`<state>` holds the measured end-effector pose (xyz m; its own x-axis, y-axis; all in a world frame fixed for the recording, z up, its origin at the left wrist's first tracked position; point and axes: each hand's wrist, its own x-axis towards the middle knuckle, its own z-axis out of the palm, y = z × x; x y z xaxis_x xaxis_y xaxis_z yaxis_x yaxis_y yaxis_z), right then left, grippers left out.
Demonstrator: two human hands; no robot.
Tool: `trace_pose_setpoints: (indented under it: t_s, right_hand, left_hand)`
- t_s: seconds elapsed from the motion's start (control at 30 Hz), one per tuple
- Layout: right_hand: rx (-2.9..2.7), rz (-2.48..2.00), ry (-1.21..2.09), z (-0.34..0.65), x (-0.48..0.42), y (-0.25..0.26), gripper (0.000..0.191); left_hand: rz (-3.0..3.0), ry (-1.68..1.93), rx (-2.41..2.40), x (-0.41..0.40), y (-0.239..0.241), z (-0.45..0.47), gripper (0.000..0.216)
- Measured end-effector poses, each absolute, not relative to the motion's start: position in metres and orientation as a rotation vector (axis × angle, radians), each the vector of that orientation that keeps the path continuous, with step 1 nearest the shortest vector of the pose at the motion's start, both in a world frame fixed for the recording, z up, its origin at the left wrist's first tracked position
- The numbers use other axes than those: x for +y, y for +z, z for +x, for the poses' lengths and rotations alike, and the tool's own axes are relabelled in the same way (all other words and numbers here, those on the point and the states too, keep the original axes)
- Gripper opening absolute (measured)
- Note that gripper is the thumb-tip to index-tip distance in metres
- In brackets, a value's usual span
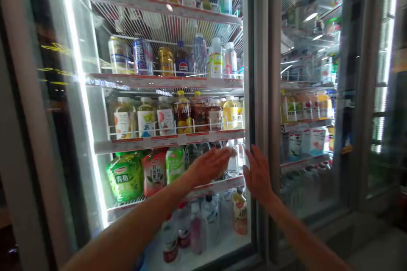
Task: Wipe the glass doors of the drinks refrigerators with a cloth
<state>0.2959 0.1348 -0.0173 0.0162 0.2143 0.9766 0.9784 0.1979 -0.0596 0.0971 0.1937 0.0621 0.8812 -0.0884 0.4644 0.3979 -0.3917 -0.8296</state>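
Note:
My left hand (211, 164) reaches in front of the shelf of large bottles, its fingers stretched out together and holding nothing; the fingertips are slightly blurred. Just right of it, my right hand (259, 175) is raised with fingers apart at the inner edge of the fridge's door frame (262, 93). I cannot tell whether it touches the frame. Clear bottles (233, 163) stand behind the fingertips. Farther left on that shelf are a big green bottle (124, 178), a red-labelled bottle (154, 172) and a light green bottle (175, 164).
Above, a shelf holds tea and juice bottles (165, 116). Higher up is a row of cans and bottles (143, 56). Bottles (210, 216) stand on the fridge floor. A bright light strip (84, 93) runs down the left side. Another glass-fronted fridge section (310, 144) stands to the right.

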Motion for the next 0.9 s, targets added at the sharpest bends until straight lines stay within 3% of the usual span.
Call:
trace_pose_setpoints:
  t_s: [0.13,0.3,0.53,0.7,0.9]
  right_hand:
    - [-1.384,-1.239,-0.934,0.307,0.133,-0.013,0.054]
    - [-1.362,-1.247,-0.969,0.323,0.131,-0.011,0.054]
    - [-1.317,-1.222,-0.99,0.328,0.137,0.003,0.056]
    - [-1.308,-1.202,-0.946,0.319,0.143,0.018,0.054]
    - [-1.318,-1.112,-0.959,0.3,0.144,0.029,0.055]
  left_hand:
    - [-1.851,-0.815,-0.491,0.201,0.103,0.125,0.047]
    - [-1.95,-0.492,-0.058,0.2,0.082,0.147,0.045]
    - [-1.873,-0.789,-0.438,0.203,0.103,0.159,0.049]
    - [-1.92,-0.493,-0.073,0.199,0.099,0.141,0.047]
    - [-1.767,-0.852,-0.464,0.206,0.132,0.11,0.048]
